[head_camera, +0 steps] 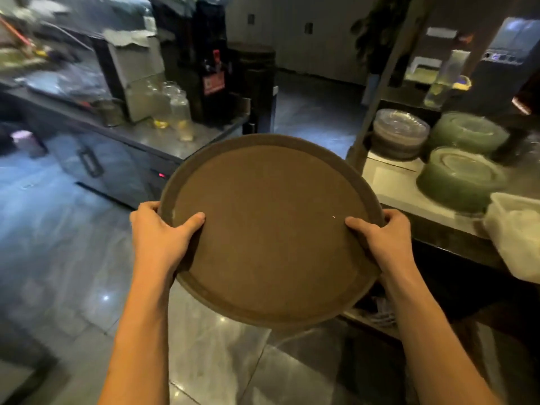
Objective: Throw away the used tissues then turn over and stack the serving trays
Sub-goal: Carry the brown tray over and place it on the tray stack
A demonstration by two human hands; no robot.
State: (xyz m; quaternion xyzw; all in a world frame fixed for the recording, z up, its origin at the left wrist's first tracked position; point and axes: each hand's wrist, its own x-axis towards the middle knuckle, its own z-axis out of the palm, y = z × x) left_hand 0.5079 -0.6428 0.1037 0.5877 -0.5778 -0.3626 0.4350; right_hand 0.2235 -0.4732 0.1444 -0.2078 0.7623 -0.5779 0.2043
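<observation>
A round brown serving tray (270, 229) is held in the air over the floor, its raised rim and flat inner face turned up toward me. My left hand (159, 233) grips its left edge, thumb lying on the inner face. My right hand (380, 238) grips the right edge the same way. Nothing lies on the tray. A dark stack that may be more trays (252, 54) stands on a dark stand further back. No tissues are visible.
A steel counter (163, 141) at the left carries glass jars (179, 115). A shelf unit (409, 188) at the right holds stacks of upturned plates (460, 176) and a white plastic tub (517, 232). Glossy tiled floor (58, 244) lies below and between them.
</observation>
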